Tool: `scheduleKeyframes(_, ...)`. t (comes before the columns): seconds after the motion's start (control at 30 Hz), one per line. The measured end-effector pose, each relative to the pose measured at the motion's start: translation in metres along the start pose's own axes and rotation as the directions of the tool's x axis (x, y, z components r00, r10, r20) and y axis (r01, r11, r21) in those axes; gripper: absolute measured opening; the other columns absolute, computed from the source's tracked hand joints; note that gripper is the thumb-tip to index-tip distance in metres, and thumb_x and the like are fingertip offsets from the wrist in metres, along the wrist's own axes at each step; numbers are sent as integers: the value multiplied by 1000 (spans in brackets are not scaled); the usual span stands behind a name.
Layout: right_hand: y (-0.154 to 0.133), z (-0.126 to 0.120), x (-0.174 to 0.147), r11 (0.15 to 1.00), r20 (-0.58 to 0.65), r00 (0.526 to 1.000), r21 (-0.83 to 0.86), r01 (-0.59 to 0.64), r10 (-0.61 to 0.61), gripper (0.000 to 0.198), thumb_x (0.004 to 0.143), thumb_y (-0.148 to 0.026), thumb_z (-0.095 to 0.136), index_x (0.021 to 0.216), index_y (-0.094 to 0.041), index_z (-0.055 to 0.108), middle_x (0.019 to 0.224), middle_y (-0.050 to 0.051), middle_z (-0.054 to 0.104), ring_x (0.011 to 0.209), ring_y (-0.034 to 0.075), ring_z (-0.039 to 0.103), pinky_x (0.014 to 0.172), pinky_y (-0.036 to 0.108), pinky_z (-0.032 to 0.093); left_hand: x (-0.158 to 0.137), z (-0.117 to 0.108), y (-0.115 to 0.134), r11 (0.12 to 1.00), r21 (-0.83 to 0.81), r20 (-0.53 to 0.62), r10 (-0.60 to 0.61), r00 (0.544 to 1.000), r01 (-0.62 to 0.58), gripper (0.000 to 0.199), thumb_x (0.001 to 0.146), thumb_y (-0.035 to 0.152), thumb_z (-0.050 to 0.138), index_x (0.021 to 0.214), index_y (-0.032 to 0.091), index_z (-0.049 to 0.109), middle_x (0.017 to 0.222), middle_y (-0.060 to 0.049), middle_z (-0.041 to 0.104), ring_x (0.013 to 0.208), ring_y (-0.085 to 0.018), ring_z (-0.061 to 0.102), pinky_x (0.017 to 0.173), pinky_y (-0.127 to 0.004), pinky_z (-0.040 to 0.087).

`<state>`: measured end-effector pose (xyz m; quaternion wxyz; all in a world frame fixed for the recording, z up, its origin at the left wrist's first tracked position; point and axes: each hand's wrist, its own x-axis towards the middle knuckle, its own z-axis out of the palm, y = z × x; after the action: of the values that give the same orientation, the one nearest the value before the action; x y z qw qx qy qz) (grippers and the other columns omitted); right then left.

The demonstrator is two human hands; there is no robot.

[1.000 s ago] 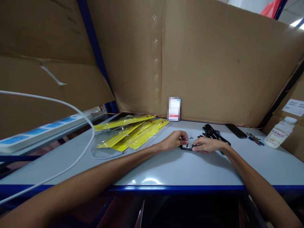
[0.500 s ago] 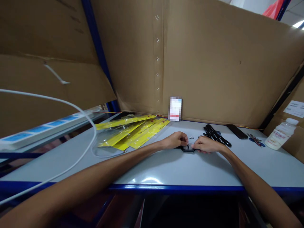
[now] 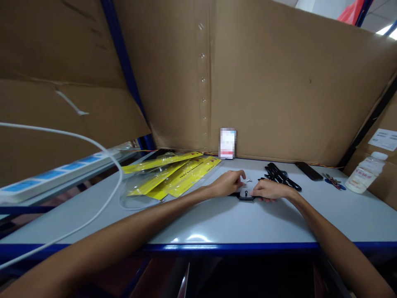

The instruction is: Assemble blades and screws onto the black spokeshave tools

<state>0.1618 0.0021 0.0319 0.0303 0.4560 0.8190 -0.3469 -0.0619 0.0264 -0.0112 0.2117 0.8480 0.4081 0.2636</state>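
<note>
The right hand (image 3: 269, 189) pinches the black frame (image 3: 246, 198) at its right end, best held flat and steady; the left hand (image 3: 228, 183) curls half-open alongside, grip unclear.

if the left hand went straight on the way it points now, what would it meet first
Probably the small silvery piece, just beyond the left hand on its right; height is hard to judge, so it might pass over.
</note>
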Motion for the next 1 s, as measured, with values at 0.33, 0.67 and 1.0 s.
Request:
scheduleKeyframes(0.33,-7,-4,-13,996,94,992,-46,-79,83,41,96,-42,47,64,-18,54,48,-2,53,39,11,48,43,24,41,41,-7,30,965,246,-24,101,995,-92,22,87,22,62,108,19,67,91,-7,71,83,-23,64,72,-28,42)
scheduleKeyframes(0.67,-1,-20,-41,968,325,912,-77,-240,251,42,97,-43,49,65,-17,57,50,-2,56,43,12,54,47,25,46,80,19,66,894,392,258,122,958,-219,23,82,12,64,103,19,70,110,-13,71,101,-31,67,78,-34,46)
scheduleKeyframes(1.0,3,-19,-33,972,311,922,-53,-227,232,42,98,-42,51,66,-16,59,54,0,60,43,13,57,47,25,48,110,39,35,937,317,249,67,966,-146,27,74,8,67,100,16,69,101,-14,73,94,-32,68,77,-34,48)
